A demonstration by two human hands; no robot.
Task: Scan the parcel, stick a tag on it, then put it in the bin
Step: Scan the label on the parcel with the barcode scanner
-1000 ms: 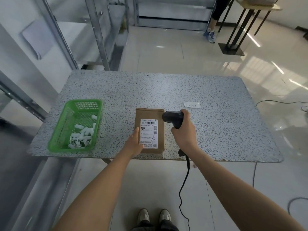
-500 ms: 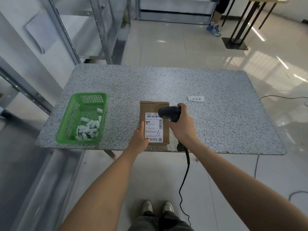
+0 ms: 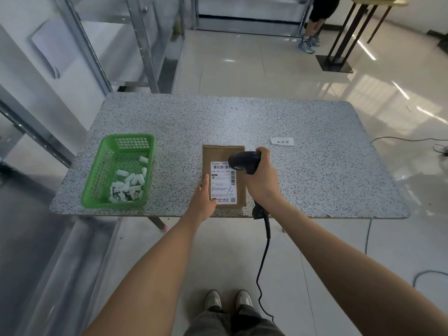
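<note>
At the left edge of the frame, metal shelving uprights [image 3: 143,44] run up toward the upper left. Below them, on the left part of the speckled table [image 3: 315,166], sits a green plastic basket [image 3: 97,180] holding a loose heap of small white tags [image 3: 127,185] — their print is too small to read.

Near the middle of the frame, close to the table's near edge, the brown parcel [image 3: 223,154] lies flat with its white shipping label [image 3: 221,187] facing up. The left hand [image 3: 202,200] rests on the parcel's lower left corner, fingers laid flat and together, thumb along the label's edge; it presses down rather than wrapping around anything.

Just right of that, the right hand [image 3: 263,183] is closed around the handle of a black barcode scanner [image 3: 244,161], whose head hangs over the label's upper right corner. Whether the head touches the parcel I cannot tell. The scanner's cable [image 3: 265,243] drops off the table edge toward the floor, passing the person's shoes [image 3: 228,300] at the bottom centre.

Further right on the table, well apart from the parcel, lies a small white paper slip [image 3: 282,141]. In the upper right of the frame, another person's legs [image 3: 312,25] stand beside a dark table stand [image 3: 339,44] on the glossy floor.
</note>
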